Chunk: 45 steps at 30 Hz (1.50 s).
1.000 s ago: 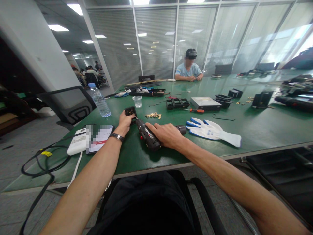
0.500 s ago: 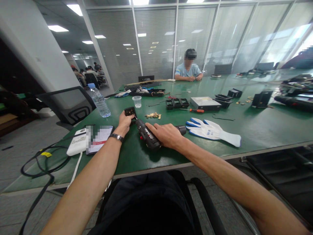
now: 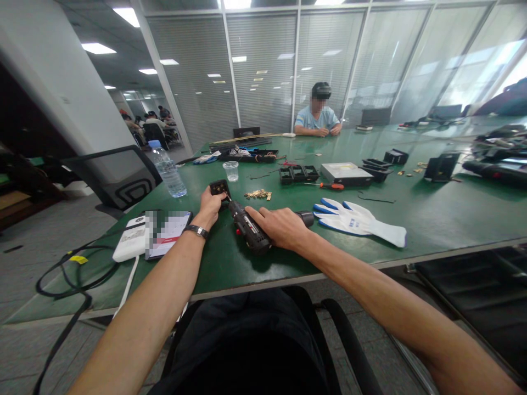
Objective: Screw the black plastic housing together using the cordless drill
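My left hand (image 3: 211,205) grips a small black plastic part (image 3: 218,187) with small brass-coloured pieces on it, tilted toward me just above the green table. Around the handle of a black cordless screwdriver (image 3: 250,227) my right hand (image 3: 284,226) is closed. The tool lies on its side, its bit pointing at the black part beside my left thumb; whether the tip touches a screw is too small to tell. Behind the tool is a pile of small brass pieces (image 3: 258,194). A white glove with blue fingertips (image 3: 356,218) lies to the right of my right hand.
A clear plastic cup (image 3: 231,171) and a water bottle (image 3: 168,171) stand at the left. Phone (image 3: 167,233), white power bank (image 3: 130,241) and cables lie near the left edge. Black trays (image 3: 298,174), a silver box (image 3: 345,173) and a screwdriver (image 3: 336,186) are beyond. A person sits opposite.
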### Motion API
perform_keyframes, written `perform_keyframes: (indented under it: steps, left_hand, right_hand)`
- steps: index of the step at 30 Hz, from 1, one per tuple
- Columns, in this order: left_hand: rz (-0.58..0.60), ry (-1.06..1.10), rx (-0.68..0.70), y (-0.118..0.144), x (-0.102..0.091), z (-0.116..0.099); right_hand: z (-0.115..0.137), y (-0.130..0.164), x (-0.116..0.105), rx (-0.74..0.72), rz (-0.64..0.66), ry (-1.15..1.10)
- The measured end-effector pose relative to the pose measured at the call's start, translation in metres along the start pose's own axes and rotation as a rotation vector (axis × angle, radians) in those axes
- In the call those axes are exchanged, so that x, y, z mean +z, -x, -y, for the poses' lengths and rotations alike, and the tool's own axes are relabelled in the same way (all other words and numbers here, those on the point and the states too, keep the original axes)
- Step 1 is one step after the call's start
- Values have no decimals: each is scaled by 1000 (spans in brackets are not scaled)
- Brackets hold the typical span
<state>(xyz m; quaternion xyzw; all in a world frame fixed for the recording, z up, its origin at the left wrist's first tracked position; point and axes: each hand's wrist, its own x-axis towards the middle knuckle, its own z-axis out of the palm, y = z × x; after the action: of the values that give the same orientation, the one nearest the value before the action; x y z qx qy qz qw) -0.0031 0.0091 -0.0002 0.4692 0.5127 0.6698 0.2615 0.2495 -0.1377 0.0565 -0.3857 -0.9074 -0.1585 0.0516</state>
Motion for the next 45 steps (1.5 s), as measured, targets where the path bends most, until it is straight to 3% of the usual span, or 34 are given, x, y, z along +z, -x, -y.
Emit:
perform_keyframes:
  steps: [45]
  left_hand:
    - [-6,14,-16,6,2,-9]
  right_hand:
    - [1,0,-3,5,14,-2]
